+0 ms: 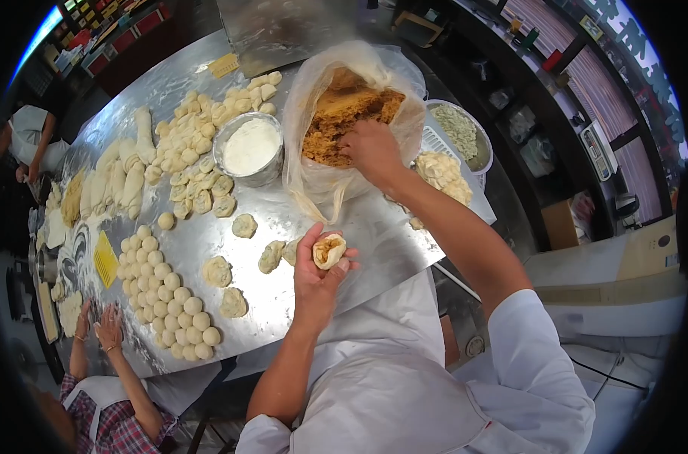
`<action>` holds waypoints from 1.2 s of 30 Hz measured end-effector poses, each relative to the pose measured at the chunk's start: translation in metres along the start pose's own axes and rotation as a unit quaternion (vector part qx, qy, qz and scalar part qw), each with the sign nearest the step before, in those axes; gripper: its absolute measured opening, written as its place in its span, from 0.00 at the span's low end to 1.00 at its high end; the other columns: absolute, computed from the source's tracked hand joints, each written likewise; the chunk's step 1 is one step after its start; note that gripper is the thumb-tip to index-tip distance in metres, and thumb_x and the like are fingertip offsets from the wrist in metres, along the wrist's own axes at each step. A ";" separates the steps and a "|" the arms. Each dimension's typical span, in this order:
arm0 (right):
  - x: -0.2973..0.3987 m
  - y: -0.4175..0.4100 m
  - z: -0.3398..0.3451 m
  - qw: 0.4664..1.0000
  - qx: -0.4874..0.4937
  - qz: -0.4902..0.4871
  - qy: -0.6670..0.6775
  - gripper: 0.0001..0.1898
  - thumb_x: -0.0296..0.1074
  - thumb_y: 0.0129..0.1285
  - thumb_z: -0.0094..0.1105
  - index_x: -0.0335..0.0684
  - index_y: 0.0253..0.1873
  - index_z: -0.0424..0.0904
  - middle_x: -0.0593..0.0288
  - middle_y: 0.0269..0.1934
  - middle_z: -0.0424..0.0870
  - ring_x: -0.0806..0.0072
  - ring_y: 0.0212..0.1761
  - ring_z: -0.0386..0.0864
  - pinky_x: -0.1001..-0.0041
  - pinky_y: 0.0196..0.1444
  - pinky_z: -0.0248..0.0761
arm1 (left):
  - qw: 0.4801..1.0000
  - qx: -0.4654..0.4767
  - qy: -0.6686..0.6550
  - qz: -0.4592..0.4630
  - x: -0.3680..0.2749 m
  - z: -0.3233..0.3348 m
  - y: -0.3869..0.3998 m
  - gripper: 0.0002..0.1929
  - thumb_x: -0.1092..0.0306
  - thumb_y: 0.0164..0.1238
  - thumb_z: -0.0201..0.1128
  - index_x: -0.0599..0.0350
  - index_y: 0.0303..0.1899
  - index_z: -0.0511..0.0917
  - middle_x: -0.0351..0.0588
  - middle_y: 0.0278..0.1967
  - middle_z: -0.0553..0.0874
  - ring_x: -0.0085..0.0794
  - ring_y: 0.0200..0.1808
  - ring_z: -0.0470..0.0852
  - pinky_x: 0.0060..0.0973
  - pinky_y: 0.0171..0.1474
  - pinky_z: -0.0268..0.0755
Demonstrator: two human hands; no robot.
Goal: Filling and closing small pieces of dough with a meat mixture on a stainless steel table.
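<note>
Cupped in my left hand [315, 278] is a small dough wrapper [330, 251] with brown crumbly filling in its hollow. My right hand [372, 150] reaches into a clear plastic bag [301, 108], its fingertips sunk in a mass of brown crumbly filling [344, 105]; whether they grip any of it is hidden. Left of the bag stands a round metal tub of white flour [250, 147]. Flattened, green-flecked dough pieces [217, 271] lie on the steel table [276, 318] beside my left hand.
Smooth dough balls [173, 307] sit in rows at left, near a yellow scraper [105, 260]. Behind them are dough rolls [117, 176] and cut lumps [188, 133]. A bowl of pale green-flecked filling [457, 130] and a pale dough mound [443, 176] stand right. A co-worker's hands [108, 326] work lower left.
</note>
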State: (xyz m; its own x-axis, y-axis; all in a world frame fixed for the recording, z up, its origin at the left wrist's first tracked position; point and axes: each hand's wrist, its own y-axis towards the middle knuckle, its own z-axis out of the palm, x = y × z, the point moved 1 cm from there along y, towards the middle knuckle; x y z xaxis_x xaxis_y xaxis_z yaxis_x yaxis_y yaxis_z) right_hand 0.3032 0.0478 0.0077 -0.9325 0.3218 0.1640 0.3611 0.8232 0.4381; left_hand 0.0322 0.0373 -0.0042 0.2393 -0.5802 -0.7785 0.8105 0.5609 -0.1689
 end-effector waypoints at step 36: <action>0.119 -0.174 -0.088 0.623 0.214 0.257 0.707 0.25 0.50 0.84 0.50 0.32 0.68 0.75 0.60 0.51 0.83 0.79 0.50 0.83 0.73 0.55 0.79 | 0.901 0.010 0.341 0.267 0.007 0.021 -0.016 0.22 0.52 0.86 0.54 0.67 0.58 0.78 0.60 0.57 0.86 0.44 0.59 0.85 0.36 0.64 0.75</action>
State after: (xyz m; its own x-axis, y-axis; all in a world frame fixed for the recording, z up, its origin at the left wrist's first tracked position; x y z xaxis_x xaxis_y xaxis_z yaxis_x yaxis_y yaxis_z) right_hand 0.1293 -0.0983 0.0288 0.3442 0.1095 0.9325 0.3012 0.9278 -0.2201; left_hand 0.0321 0.0121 0.0057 0.2204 0.2714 -0.9369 0.6880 0.6376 0.3466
